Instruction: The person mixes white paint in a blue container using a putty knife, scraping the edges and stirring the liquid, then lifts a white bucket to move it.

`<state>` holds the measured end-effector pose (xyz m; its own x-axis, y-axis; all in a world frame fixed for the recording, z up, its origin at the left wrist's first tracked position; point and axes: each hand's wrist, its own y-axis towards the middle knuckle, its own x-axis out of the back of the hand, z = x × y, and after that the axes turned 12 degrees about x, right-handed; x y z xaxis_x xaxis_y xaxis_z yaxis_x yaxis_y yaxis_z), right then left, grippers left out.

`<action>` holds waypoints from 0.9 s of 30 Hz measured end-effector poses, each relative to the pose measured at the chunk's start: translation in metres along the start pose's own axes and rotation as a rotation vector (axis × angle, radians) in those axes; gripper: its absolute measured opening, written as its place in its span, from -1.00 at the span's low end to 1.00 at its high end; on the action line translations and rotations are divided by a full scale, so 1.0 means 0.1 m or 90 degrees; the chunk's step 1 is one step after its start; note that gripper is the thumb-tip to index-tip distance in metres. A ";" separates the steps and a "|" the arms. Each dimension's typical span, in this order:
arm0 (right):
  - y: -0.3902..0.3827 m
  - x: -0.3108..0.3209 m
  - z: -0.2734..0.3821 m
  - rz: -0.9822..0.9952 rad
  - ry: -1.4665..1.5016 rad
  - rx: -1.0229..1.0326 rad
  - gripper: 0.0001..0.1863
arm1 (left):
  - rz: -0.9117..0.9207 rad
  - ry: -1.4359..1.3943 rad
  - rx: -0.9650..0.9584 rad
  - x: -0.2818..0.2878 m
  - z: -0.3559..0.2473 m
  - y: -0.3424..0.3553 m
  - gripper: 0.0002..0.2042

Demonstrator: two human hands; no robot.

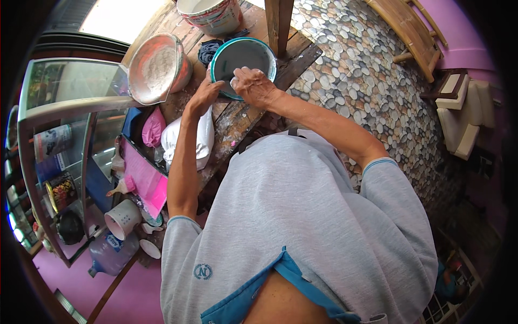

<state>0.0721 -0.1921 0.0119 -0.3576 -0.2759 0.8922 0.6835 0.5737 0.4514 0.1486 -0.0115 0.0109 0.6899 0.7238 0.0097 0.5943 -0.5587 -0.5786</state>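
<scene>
A round basin with a teal rim [271,53] stands on the wooden table, grey inside. My left hand [206,93] grips its near left rim, thumb toward the inside. Closed into a fist, my right hand [252,86] is over the near side of the same basin; whatever its fingers may hold is hidden. Left of the basin stands an orange-and-white bucket [184,73] with pale powder [160,67] in it. A dark crumpled cloth [209,52] lies against the basin's far left side.
Another pale bucket [216,19] stands farther back on the worn table [234,116]. A wooden post [278,27] rises beside the basin. Near my left forearm lie a white bag [204,137], a pink bag [154,127] and brushes [123,187]. A glass-panelled frame [75,105] stands at left.
</scene>
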 end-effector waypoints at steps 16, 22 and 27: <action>0.00 0.11 -0.18 0.010 -0.037 0.097 -0.88 | 0.007 0.022 -0.041 0.01 -0.05 -0.02 -0.54; 0.00 0.05 -0.37 -0.016 -0.063 0.014 -0.88 | 0.000 -0.032 -0.008 -0.08 -0.08 -0.06 -0.51; -0.25 0.06 -0.32 0.101 0.137 -0.211 -0.84 | -0.007 -0.071 0.001 -0.18 -0.23 -0.19 -0.51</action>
<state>0.0735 -0.2326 0.0068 -0.1147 -0.3790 0.9182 0.8998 0.3521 0.2577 0.1342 -0.0235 0.0404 0.6333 0.7703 -0.0745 0.6004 -0.5498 -0.5807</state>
